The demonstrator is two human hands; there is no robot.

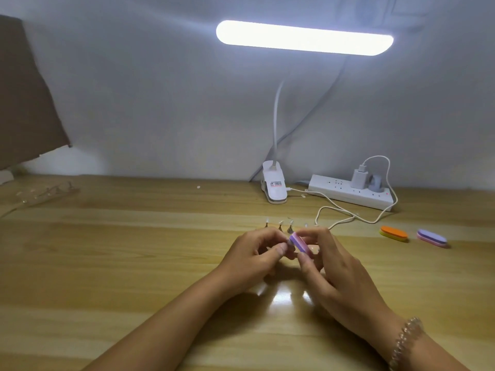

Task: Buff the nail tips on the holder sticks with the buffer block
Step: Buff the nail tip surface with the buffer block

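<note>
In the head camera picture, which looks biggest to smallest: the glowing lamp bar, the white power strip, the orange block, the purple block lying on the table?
1. lamp bar
2. power strip
3. orange block and purple block: they look about the same size, so I won't rank them.

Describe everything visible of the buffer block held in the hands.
The small purple-and-pink, foam-looking buffer block is a layered oblong, purple on top and pink beneath. It is raised above the wooden table and tilted, pinched by the right hand between thumb and fingers. Its far end meets a small grey piece pinched in the left hand, too small to identify.
</note>
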